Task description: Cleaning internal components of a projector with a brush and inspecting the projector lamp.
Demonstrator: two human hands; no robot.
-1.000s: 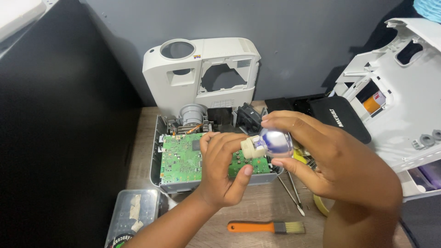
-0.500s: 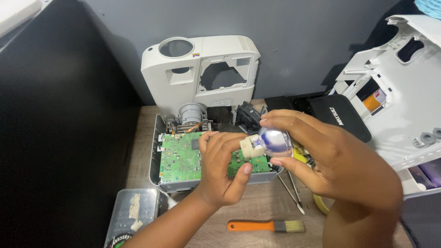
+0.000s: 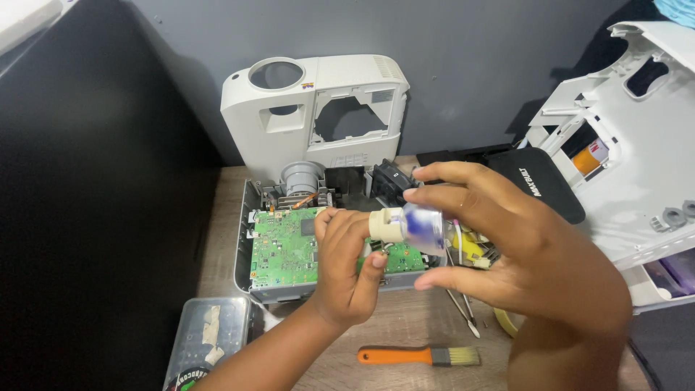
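Note:
A small projector lamp [image 3: 414,226] with a cream ceramic base and a shiny reflector bulb is held between both hands above an opened projector [image 3: 289,250]. My left hand [image 3: 347,268] pinches the ceramic base end. My right hand [image 3: 521,253] curls around the reflector end, thumb below and fingers above. Under the hands lies the projector's green circuit board [image 3: 279,246], with a grey lens barrel [image 3: 300,177] behind it.
The projector's white top cover [image 3: 318,108] leans upright against the grey wall. Another white housing [image 3: 637,152] stands at the right. An orange-handled brush [image 3: 416,355] and tweezers [image 3: 463,311] lie on the wooden table. A clear plastic box [image 3: 206,340] sits at front left.
The lamp and both hands have stayed almost in place; the lamp's reflector has turned slightly between the fingers.

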